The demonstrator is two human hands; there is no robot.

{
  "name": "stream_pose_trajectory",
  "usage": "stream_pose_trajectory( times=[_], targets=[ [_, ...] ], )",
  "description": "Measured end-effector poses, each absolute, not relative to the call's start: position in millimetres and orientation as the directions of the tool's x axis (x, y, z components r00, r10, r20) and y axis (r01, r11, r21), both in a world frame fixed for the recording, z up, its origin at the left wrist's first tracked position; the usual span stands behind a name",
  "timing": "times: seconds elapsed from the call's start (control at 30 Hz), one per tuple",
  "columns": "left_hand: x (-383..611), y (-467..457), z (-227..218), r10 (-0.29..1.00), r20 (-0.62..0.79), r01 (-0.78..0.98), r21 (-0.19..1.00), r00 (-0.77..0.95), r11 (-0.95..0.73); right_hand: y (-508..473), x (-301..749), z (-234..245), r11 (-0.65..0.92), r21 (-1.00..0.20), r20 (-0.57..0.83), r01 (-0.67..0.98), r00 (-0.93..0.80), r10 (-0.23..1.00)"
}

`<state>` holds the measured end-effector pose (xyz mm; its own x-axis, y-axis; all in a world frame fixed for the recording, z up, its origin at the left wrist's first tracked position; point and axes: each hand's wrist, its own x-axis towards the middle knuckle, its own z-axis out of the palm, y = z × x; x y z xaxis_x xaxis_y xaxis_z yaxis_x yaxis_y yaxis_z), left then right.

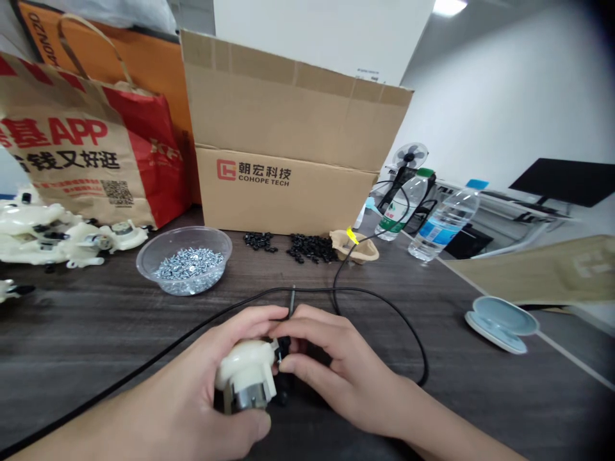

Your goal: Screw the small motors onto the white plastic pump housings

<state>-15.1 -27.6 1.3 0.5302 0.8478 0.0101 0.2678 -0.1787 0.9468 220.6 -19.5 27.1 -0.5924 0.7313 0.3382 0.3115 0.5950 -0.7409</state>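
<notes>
Low at the middle of the dark table (96,339), close to the body, a white motor unit (245,362) is held up off the wood. The left hand (211,384) is closed around it from the side and below, thumb under the metal can (250,397) that sticks out of the pale plastic shell. The right hand (331,358) is closed in a pinch, thumb and forefinger pressed on a small black part (283,349) that sits against the unit's right flank. Whether that part is seated or only held against the shell cannot be told. A thin dark rod (292,301) rises from between the fingertips, and its lower end is hidden.

The unit is judged light and stiff, with smooth plastic that may slip under a loose hold. The thin lugs at its rim look like the weakest places. It is best gripped around the broad shell and the can, as it is gripped now. The black part is tiny and easily dropped, so a fingertip pinch suits it.

A black cable (384,304) is looped on the table just beyond the hands. Farther back, a clear bowl (185,259) of silvery screws and a scatter of black pieces (310,248) lie in front of a cardboard box (288,160).
</notes>
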Motion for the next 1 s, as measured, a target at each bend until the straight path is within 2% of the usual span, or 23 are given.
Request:
stream_pose_trajectory(
  times=[0.1, 0.3, 0.4, 0.53, 0.7, 0.9, 1.0],
  targets=[
    [-13.7, -25.6, 8.1, 0.835, -0.004, 0.238, 0.959, 0.550, -0.151, -19.1, 219.7, 23.3, 0.560, -0.772, 0.368, 0.302, -0.506, 0.780],
    [-13.2, -21.7, 14.6, 0.827, 0.028, 0.249, 0.947, 0.562, -0.201, -18.4, 218.8, 22.2, 0.407, -0.882, 0.313, 0.237, -0.350, 0.883],
    [-12.7, -22.9, 14.3, 0.825, -0.014, 0.273, 0.947, 0.565, -0.171, -17.4, 218.7, 22.3, 0.429, -0.860, 0.323, 0.275, -0.356, 0.877],
    [-11.1, -24.2, 15.9, 0.834, 0.036, 0.202, 0.964, 0.550, -0.174, -17.2, 218.6, 22.1, 0.457, -0.835, 0.346, 0.305, -0.356, 0.868],
    [-12.3, -23.8, 18.1, 0.836, -0.026, 0.222, 0.968, 0.548, -0.116, -17.4, 218.3, 23.1, 0.473, -0.821, 0.351, 0.320, -0.371, 0.860],
    [-14.3, -23.0, 17.3, 0.818, 0.057, 0.231, 0.946, 0.573, -0.227, -15.5, 217.2, 22.7, 0.495, -0.817, 0.358, 0.297, -0.411, 0.838],
    [-13.6, -22.4, 20.6, 0.808, 0.004, 0.245, 0.952, 0.589, -0.183, -15.8, 217.7, 23.0, 0.471, -0.822, 0.332, 0.320, -0.402, 0.853]
  ],
)
